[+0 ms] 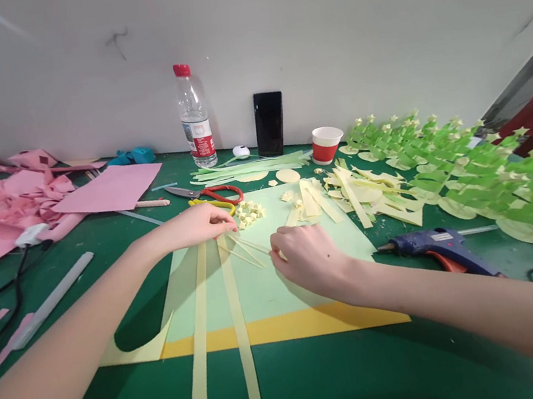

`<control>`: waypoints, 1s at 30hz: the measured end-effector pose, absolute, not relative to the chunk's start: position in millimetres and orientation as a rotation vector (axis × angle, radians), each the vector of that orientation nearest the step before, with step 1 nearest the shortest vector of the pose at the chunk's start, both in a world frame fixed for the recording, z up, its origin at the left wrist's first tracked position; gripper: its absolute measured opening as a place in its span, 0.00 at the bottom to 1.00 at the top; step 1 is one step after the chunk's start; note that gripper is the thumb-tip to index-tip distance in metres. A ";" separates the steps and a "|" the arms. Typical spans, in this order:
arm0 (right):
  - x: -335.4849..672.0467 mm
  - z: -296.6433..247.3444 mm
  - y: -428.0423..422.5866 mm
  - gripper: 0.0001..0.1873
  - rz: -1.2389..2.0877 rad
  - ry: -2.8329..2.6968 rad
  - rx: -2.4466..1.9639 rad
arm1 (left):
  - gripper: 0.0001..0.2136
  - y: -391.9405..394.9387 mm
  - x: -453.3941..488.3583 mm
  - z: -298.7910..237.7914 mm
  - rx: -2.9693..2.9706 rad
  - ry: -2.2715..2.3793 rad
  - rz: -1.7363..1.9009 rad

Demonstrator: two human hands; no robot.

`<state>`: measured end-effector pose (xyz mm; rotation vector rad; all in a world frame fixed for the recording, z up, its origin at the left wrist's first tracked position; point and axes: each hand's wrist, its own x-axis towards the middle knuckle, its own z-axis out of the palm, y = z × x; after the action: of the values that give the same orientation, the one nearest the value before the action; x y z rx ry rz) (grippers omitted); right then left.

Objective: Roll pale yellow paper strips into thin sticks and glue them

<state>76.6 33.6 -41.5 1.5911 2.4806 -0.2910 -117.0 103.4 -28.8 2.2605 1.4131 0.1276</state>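
My left hand [202, 225] is closed in a pinch over the pale green sheet [204, 317], at the upper ends of two long pale yellow paper strips [238, 325]. Those strips hang toward me past the sheet's near edge. Thin paper slivers [249, 251] fan out from its fingertips to the right. My right hand [306, 257] is curled shut, with the end of one thin sliver at its fingertips. Small folded paper stars [250, 212] lie in a pile just beyond my left fingers. Red-handled scissors [222, 191] and a yellow-handled pair rest behind that hand.
Paper scraps [377, 192] lie to the right, near a blue glue gun [438, 243] and green paper plants [420, 148]. A bottle [195, 126], phone [270, 123] and paper cup [327, 145] stand along the wall. Pink paper [110, 189] and a black cable [6, 325] occupy the left.
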 end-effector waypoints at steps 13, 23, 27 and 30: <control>69.1 -45.2 38.3 0.16 -0.222 2.490 1.538 | 0.12 96.9 -97.5 -33.8 2.219 1.425 -0.232; 96.9 -14.6 53.0 0.13 -0.181 2.379 1.717 | 0.12 99.1 -98.5 -36.7 2.201 1.392 -0.245; 129.3 -5.1 92.4 0.16 -0.121 2.261 1.913 | 0.10 98.9 -100.1 -33.3 2.191 1.356 -0.214; 147.5 -10.7 117.4 0.16 -0.192 2.126 1.960 | 0.10 96.9 -99.6 -30.4 2.202 1.359 -0.174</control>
<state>147.5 117.4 -10.7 1.9604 2.1258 -0.1923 -99.6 96.9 -30.4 2.2023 1.3586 -0.1741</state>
